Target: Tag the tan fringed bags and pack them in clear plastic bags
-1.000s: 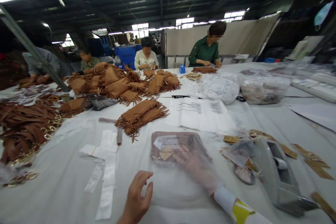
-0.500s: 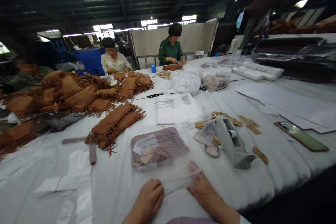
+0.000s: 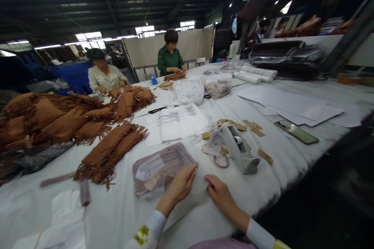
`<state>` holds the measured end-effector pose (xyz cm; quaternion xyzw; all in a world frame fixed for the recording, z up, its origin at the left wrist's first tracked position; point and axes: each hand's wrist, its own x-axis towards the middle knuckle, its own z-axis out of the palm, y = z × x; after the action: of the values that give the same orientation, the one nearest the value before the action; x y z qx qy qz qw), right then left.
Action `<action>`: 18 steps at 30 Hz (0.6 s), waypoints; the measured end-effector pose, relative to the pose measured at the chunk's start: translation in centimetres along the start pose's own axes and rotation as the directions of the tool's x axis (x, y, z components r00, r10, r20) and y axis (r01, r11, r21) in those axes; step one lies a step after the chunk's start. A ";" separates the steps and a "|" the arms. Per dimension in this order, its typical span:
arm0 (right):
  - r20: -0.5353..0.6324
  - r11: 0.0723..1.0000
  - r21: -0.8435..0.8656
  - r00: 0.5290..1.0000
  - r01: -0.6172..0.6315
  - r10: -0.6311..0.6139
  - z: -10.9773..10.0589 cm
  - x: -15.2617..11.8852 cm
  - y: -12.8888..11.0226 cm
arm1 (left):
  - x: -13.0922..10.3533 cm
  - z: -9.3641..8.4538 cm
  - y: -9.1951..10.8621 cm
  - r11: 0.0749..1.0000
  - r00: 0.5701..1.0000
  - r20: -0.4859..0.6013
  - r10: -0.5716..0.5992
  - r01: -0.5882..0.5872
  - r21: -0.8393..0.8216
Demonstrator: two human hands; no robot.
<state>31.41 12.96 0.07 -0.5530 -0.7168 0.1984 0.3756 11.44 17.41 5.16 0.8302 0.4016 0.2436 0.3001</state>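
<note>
A clear plastic bag lies flat on the table in front of me, with a mauve folded piece of cloth inside its far part. Printed lines, a white slip and a tan tag show through the film. My left hand reaches across the bag, its fingers closed on the film near the right side. Just to the right, my right hand pinches the bag's open-looking edge between thumb and fingers. A grey tape dispenser stands beyond my right hand, with several tan tags around it.
Brown fringed cloths are piled on the left. White printed bags lie ahead, white strips at the near left. A phone and white sheets are on the right. Two people work across the table.
My left hand has moved up and right over the bag, from its near edge to its right side. My right hand has curled its fingers onto the film. The view has turned right.
</note>
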 end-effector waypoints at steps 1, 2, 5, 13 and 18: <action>-0.009 1.000 0.015 1.000 -0.021 0.021 0.0 0.3 0.0 | 0.7 0.6 0.0 1.000 0.999 0.053 0.006 -0.007 0.012; -0.015 0.999 0.027 0.999 -0.046 0.047 -0.1 0.4 0.0 | 1.1 1.2 -0.1 1.000 0.995 0.097 0.019 -0.021 0.021; -0.032 0.987 0.037 0.987 -0.156 0.157 -0.5 0.5 0.2 | 0.8 2.5 -0.5 0.997 0.978 0.204 0.051 -0.061 0.039; -0.097 0.994 -0.059 0.991 -0.093 0.087 -1.1 -1.6 -0.1 | -0.3 3.6 -1.6 0.991 0.935 0.354 0.003 -0.051 0.125; -0.117 0.999 -0.008 0.992 0.037 -0.038 -1.3 -2.1 -0.5 | -0.4 3.8 -1.9 0.988 0.923 0.384 -0.001 -0.058 0.142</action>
<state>32.30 10.65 0.52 -0.5511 -0.7045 0.1564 0.4189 12.68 16.93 1.13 0.8878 0.3402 0.0501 0.3058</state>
